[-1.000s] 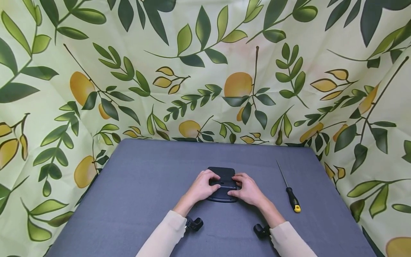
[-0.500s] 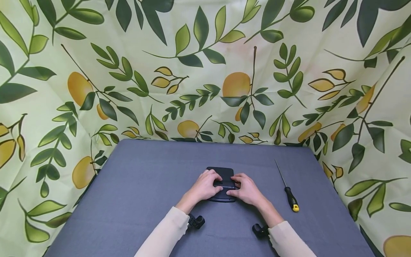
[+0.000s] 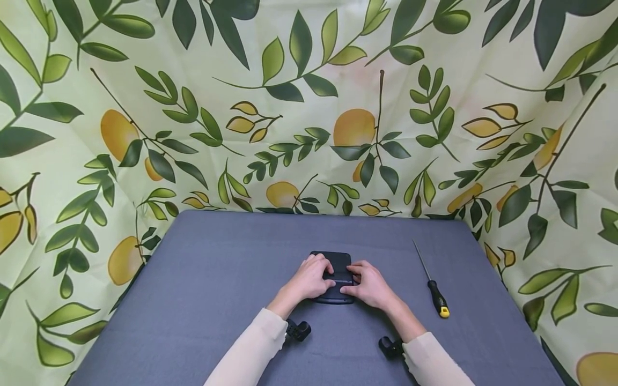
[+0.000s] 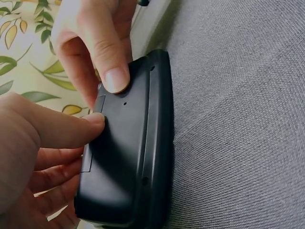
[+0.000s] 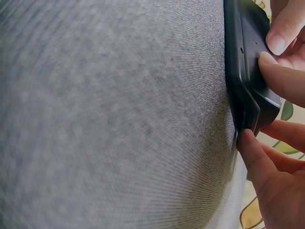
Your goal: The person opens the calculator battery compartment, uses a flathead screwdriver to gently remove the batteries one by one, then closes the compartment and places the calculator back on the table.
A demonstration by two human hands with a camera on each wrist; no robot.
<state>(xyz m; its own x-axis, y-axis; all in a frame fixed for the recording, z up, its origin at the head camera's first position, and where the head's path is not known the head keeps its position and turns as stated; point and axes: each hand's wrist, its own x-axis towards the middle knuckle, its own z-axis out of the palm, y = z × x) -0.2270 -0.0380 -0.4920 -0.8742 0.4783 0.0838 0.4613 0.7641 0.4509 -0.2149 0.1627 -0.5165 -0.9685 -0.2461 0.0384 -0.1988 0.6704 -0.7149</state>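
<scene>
A flat black plastic device [image 3: 340, 261] lies on the table in front of me. Its underside seems to face up, with a raised wedge, small holes and a seam like a cover's edge in the left wrist view. My left hand [image 3: 313, 276] holds its left side, the thumb and bent fingers reaching onto the raised part. On the right side my right hand [image 3: 370, 285] grips the device between thumb and fingers. The two thumbs are close together. Parts of the device's far and left sides are hidden under the left hand.
A screwdriver [image 3: 437, 295] with a black and yellow handle lies to the right, its shaft pointing away. The grey table [image 3: 232, 268] ends at a leaf-and-fruit patterned cloth [image 3: 309, 134] behind and at the sides. Dark wrist cameras [image 3: 300, 331] hang below both forearms.
My left hand has slid a little to the right over the device, its thumb now nearer the right thumb. The right hand and the screwdriver stay put; the head view has shifted slightly.
</scene>
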